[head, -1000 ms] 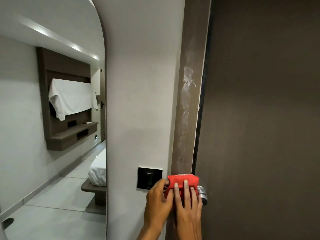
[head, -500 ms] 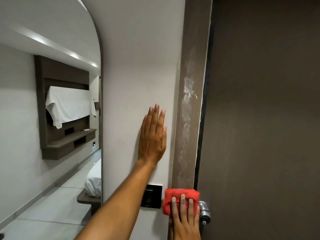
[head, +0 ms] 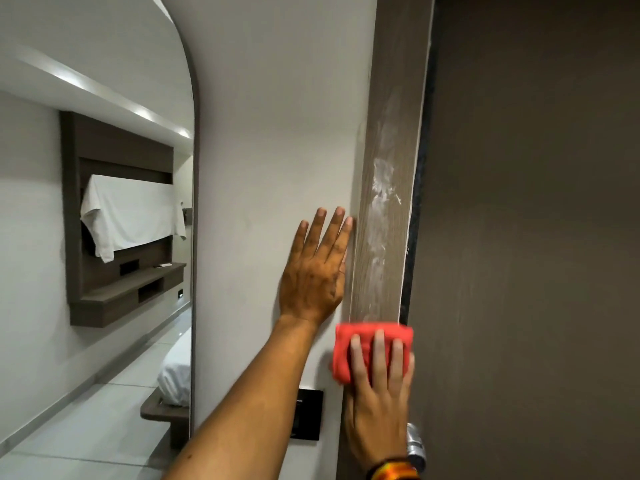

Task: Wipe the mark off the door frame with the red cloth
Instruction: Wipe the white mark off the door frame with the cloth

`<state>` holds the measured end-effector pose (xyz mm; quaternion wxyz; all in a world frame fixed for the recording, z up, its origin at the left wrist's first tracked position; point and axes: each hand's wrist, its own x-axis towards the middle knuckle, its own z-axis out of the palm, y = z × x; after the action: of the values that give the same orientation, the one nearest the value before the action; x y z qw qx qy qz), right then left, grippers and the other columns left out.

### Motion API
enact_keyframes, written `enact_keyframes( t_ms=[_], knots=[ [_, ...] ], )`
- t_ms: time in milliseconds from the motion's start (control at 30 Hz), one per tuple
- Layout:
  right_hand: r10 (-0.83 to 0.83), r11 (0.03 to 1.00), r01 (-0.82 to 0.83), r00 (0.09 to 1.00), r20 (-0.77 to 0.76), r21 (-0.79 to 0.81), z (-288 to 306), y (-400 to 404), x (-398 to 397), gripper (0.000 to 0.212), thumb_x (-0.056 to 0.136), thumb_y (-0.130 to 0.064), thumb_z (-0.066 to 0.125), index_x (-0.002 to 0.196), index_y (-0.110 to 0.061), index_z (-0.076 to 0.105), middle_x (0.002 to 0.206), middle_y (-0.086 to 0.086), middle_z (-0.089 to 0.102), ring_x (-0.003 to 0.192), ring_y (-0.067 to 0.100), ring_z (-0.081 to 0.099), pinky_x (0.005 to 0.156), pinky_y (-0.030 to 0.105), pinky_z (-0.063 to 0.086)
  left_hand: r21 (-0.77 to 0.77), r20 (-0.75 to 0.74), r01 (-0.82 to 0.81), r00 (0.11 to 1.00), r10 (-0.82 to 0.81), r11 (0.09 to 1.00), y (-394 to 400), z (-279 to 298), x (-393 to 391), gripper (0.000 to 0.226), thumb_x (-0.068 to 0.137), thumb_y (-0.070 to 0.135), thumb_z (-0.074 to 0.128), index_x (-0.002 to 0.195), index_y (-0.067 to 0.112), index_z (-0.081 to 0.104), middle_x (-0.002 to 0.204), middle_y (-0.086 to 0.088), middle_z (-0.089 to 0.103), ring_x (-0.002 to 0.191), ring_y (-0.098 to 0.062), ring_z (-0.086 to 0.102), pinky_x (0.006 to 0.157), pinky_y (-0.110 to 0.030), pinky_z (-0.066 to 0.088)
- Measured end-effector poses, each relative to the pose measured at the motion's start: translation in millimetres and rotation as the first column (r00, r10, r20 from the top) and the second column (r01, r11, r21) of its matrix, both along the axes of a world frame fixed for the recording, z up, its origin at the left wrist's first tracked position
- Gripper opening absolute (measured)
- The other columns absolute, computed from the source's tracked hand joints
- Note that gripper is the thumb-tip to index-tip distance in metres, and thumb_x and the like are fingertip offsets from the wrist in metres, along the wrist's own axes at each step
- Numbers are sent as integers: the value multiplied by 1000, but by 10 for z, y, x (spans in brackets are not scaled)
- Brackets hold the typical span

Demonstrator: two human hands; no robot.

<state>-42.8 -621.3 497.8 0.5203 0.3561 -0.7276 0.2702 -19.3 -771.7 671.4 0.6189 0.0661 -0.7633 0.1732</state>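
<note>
- The dark door [head: 526, 237] fills the right side, shut against the door frame [head: 388, 98].
- A pale wall [head: 277, 116] lies left of the frame, carrying a black switch plate [head: 308, 414] low down.
- The white smeared mark [head: 381, 202] runs down the frame's face, with nothing covering it.
- The left hand [head: 311, 275] lies flat on the wall, fingers spread, just beside the frame.
- The right hand [head: 377, 393] presses the red cloth [head: 346, 344] flat to the frame below the mark, fingers extended.
- A metal door handle [head: 415, 445] peeks out behind the right wrist.
</note>
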Motion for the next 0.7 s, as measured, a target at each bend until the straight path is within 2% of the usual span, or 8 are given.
enact_keyframes(
  t_ms=[67,133,233,300,400,533,600,700],
  knots=[
    [9,999,-10,1000,-18,-46,709,-19,-12,89,87,-22,60,161,-30,12,172,3,-2,159,34,-2,126,62,-3,-8,5,0,1000,0,1000,0,18,6,66,109,32,42,167,17,14,176,-6,12,164,-29,5,134,-47,6],
    [-7,997,3,999,-53,-79,1355,-41,-37,83,91,-24,61,161,-29,17,172,3,1,159,32,-3,126,62,-1,7,7,71,997,-71,997,14,28,19,70,109,41,42,167,18,11,176,-5,13,164,-28,7,134,-46,8],
    [-36,996,29,996,-80,-79,1858,-65,-70,73,98,-32,55,161,-29,18,172,5,8,159,30,-4,126,61,3,8,-7,155,988,-154,988,34,24,42,70,109,40,38,167,22,3,174,-1,12,164,-25,6,134,-46,11],
    [-40,995,32,996,-85,-94,1831,-58,-61,72,99,-27,56,161,-28,19,172,5,11,159,29,-3,125,64,9,6,-8,158,987,-158,987,35,35,47,71,109,41,38,167,23,1,174,-1,11,164,-25,6,135,-45,10],
    [-65,992,59,996,-55,-108,1356,-55,-33,83,90,-11,64,161,-25,21,171,9,12,159,31,-1,123,67,15,-1,17,70,997,-70,998,17,25,37,75,108,50,40,167,19,7,175,-4,10,164,-28,7,135,-44,4],
    [-119,992,119,993,-6,-30,660,-24,17,110,76,-6,76,162,-26,10,172,8,5,159,33,-2,120,67,15,-33,7,-41,999,41,999,-4,11,8,63,110,35,36,167,15,15,176,-9,16,163,-31,11,134,-46,4],
    [-106,994,106,994,12,-26,695,-17,38,112,76,-9,77,162,-28,7,171,9,8,159,32,-4,120,67,15,-35,5,-45,999,45,998,8,24,16,62,111,37,34,166,15,16,175,-9,17,163,-32,13,134,-47,6],
    [-48,997,50,999,22,-63,1217,-32,62,101,83,-11,70,162,-30,10,171,8,10,159,31,-5,122,66,14,-13,9,14,1000,-14,1000,20,36,35,74,108,44,45,167,16,11,175,-8,15,163,-31,11,134,-48,11]
  ],
)
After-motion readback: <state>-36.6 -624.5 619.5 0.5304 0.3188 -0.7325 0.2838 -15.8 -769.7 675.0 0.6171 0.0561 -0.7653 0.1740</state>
